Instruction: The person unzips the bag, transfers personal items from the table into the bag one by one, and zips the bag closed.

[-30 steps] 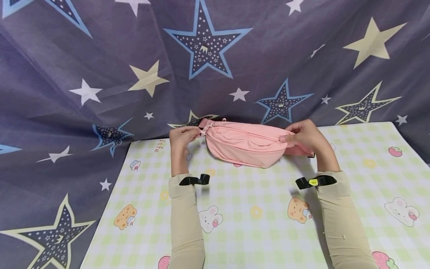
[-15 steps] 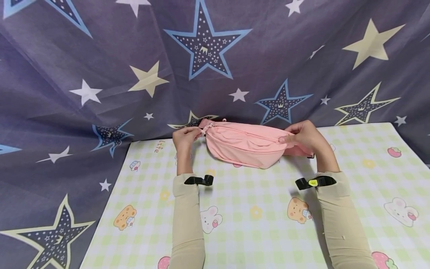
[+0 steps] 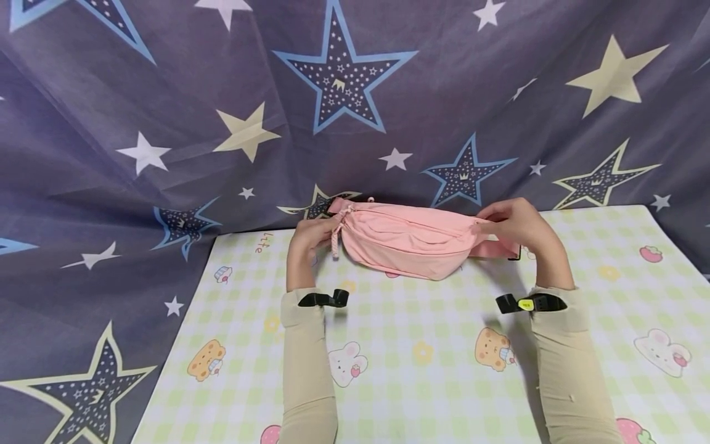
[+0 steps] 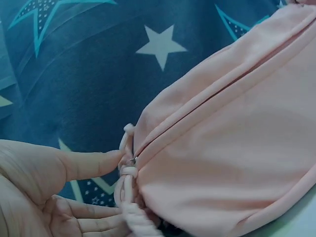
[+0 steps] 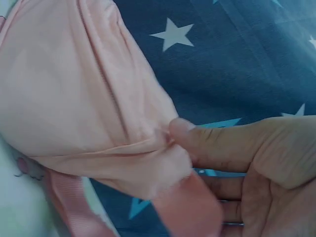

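Observation:
A pink waist bag point(image 3: 410, 243) stands near the back of the table, its long zip running along the upper front. My left hand point(image 3: 309, 237) grips the bag's left end, thumb beside the zip's end and fingers behind. From that end hangs a pale braided cord pull point(image 4: 138, 217), in front of the fingers. At the opposite end my right hand point(image 3: 518, 223) pinches the bag's corner, thumb point(image 5: 212, 143) in front and the other fingers partly hidden behind the pink strap point(image 5: 190, 210).
A checked cloth point(image 3: 388, 394) printed with cartoon animals and fruit covers the table. Right behind the bag hangs a dark curtain point(image 3: 366, 160) with stars. Each wrist carries a black camera band, the right one point(image 3: 532, 303) with a yellow label.
My left hand has let go of the cord pull, which now hangs down, and has taken the bag's left end. My right hand has shifted slightly right along the bag's corner.

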{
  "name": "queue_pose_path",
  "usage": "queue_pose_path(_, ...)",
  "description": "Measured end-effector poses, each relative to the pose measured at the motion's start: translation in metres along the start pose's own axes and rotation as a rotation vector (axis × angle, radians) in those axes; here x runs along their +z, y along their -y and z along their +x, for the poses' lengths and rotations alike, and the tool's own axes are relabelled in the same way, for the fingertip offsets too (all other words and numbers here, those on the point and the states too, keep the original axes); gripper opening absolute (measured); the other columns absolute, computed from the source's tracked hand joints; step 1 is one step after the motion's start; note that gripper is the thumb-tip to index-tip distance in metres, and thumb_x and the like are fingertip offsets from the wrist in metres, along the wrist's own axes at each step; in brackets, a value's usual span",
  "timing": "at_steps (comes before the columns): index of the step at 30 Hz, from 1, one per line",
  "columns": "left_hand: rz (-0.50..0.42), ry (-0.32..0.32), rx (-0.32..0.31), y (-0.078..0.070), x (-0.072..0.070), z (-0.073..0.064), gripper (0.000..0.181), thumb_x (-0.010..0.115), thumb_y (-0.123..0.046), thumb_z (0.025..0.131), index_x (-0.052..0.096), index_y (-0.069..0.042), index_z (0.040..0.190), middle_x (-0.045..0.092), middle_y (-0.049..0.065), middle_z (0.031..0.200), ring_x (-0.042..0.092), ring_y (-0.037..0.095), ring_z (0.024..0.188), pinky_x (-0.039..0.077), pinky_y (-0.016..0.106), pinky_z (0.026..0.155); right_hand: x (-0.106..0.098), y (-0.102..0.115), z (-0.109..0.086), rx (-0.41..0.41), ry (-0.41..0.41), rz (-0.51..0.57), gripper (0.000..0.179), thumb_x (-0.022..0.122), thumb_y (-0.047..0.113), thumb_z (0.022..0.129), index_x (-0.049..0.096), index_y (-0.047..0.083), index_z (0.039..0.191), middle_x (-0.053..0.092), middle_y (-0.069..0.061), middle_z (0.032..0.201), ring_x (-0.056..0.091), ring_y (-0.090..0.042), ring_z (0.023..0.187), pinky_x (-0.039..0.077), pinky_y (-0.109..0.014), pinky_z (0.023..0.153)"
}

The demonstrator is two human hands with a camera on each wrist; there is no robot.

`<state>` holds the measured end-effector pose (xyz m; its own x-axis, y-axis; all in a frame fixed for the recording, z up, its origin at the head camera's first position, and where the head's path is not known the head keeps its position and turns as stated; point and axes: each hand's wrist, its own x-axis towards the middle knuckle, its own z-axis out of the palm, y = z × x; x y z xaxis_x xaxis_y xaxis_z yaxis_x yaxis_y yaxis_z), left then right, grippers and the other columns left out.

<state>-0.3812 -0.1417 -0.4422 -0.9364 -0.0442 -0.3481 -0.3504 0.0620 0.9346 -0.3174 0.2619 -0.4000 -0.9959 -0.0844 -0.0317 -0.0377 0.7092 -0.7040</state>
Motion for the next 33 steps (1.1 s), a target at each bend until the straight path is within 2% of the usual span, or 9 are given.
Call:
queue_pose_path(4,0.021,0.043,-0.029,-0.002,0.006,0.000,0.045,0.071,-0.022,0.097,0.063,0.002,0.134,0.071,0.001,0.106,0.067,0.011,0.100,0.053,0.033,0.105,-0.006,0.008,-0.007,0.000,-0.079,-0.017,0.029,0.080,0.022,0.089,0.076,0.000,0.108,0.077,-0.017,0.098,0.063,-0.002,0.077,0.048,-0.018,0.071)
queue_pose_path(7,0.009,0.059,-0.038,-0.003,0.009,0.001,0.034,0.070,-0.020,0.097,0.068,0.000,0.125,0.069,-0.005,0.091,0.066,0.008,0.089,0.054,0.030,0.098,-0.010,0.014,-0.013,0.012,-0.209,-0.069,0.025,0.080,0.020,0.087,0.077,-0.001,0.100,0.077,-0.018,0.090,0.061,-0.002,0.069,0.046,-0.022,0.064)
queue_pose_path(9,-0.013,0.067,-0.046,-0.003,0.010,0.001,0.021,0.071,-0.019,0.096,0.072,-0.004,0.110,0.067,-0.008,0.080,0.064,0.005,0.078,0.055,0.027,0.088,-0.013,0.017,-0.016,0.049,-0.240,-0.090,0.025,0.080,0.021,0.086,0.078,-0.002,0.096,0.077,-0.015,0.083,0.061,-0.008,0.066,0.046,-0.026,0.060)
queue_pose_path(11,-0.045,0.068,-0.055,-0.003,0.010,0.001,0.010,0.072,-0.018,0.095,0.071,-0.008,0.096,0.066,-0.009,0.071,0.063,0.004,0.070,0.054,0.025,0.079,-0.015,0.018,-0.018,0.096,-0.194,-0.099,0.029,0.080,0.025,0.086,0.078,-0.003,0.095,0.075,-0.011,0.077,0.060,-0.014,0.067,0.045,-0.028,0.059)
queue_pose_path(15,-0.109,0.057,-0.073,-0.002,0.010,0.002,0.013,0.073,-0.016,0.094,0.067,-0.013,0.083,0.068,-0.008,0.066,0.065,0.003,0.065,0.054,0.021,0.071,-0.014,0.016,-0.013,0.156,-0.016,-0.027,0.040,0.079,0.028,0.088,0.074,-0.007,0.106,0.074,-0.005,0.080,0.062,-0.015,0.073,0.050,-0.025,0.062)
queue_pose_path(23,-0.115,0.042,-0.089,-0.002,0.013,0.003,0.005,0.074,-0.013,0.093,0.070,-0.010,0.092,0.069,-0.010,0.067,0.065,0.003,0.068,0.053,0.020,0.071,0.008,0.004,0.005,0.206,0.070,0.142,0.063,0.084,0.034,0.085,0.063,-0.008,0.128,0.073,-0.017,0.117,0.060,-0.005,0.089,0.048,-0.012,0.074)
queue_pose_path(27,-0.099,0.056,-0.103,-0.002,0.013,0.004,0.006,0.074,-0.011,0.093,0.071,-0.010,0.098,0.069,-0.010,0.069,0.065,0.004,0.068,0.054,0.020,0.072,0.014,-0.003,0.012,0.167,0.164,0.229,0.071,0.083,0.026,0.086,0.051,-0.009,0.139,0.063,-0.026,0.131,0.060,0.000,0.089,0.051,-0.011,0.076)
queue_pose_path(31,-0.075,0.075,-0.125,-0.001,0.011,0.005,0.026,0.074,-0.013,0.094,0.070,-0.006,0.119,0.070,-0.012,0.074,0.066,0.002,0.072,0.052,0.022,0.080,0.018,-0.010,0.016,0.096,0.238,0.277,0.074,0.084,0.012,0.084,0.044,-0.012,0.142,0.058,-0.029,0.134,0.061,-0.002,0.093,0.055,-0.014,0.076)
queue_pose_path(33,-0.072,0.080,-0.132,-0.001,0.011,0.006,0.029,0.074,-0.013,0.095,0.068,-0.007,0.122,0.070,-0.013,0.075,0.066,0.001,0.072,0.052,0.022,0.081,0.021,-0.011,0.017,0.085,0.240,0.290,0.073,0.085,0.009,0.082,0.046,-0.013,0.140,0.065,-0.024,0.124,0.063,-0.003,0.090,0.057,-0.016,0.073)
